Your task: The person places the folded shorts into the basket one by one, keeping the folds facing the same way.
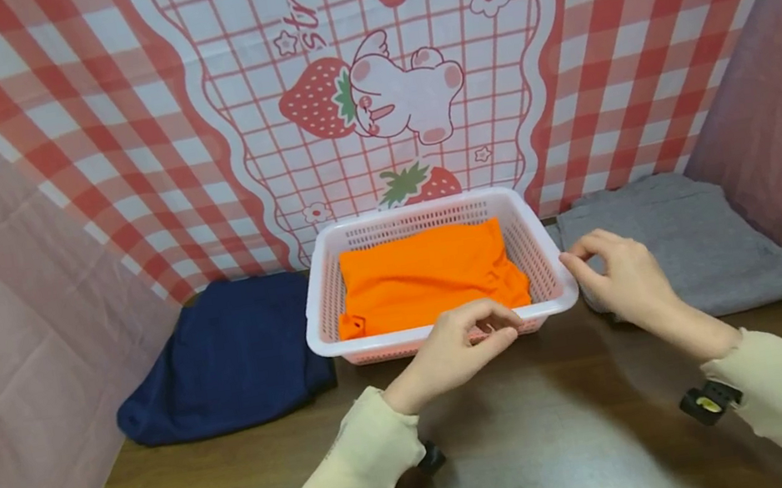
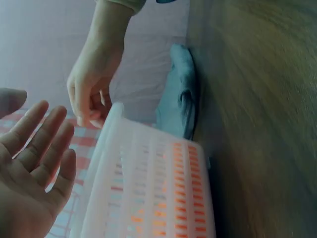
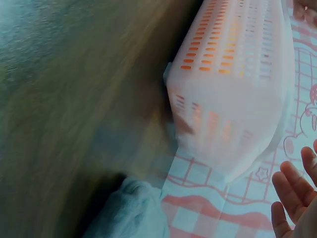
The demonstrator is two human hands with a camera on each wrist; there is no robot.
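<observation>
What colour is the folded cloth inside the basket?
Bright orange. The folded cloth shows best in the head view.

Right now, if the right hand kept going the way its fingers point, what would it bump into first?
Probably the right hand would meet the right rim of the pink slotted plastic basket that holds the folded orange cloth; its fingertips look just short of the rim, though depth is unclear.

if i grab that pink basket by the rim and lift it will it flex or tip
The pink basket looks like thin perforated plastic, so it may flex a little at the rim. Its only load is a folded orange garment, so it is probably light. The garment fills most of the floor, so tipping seems unlikely if lifted with both hands.
</observation>
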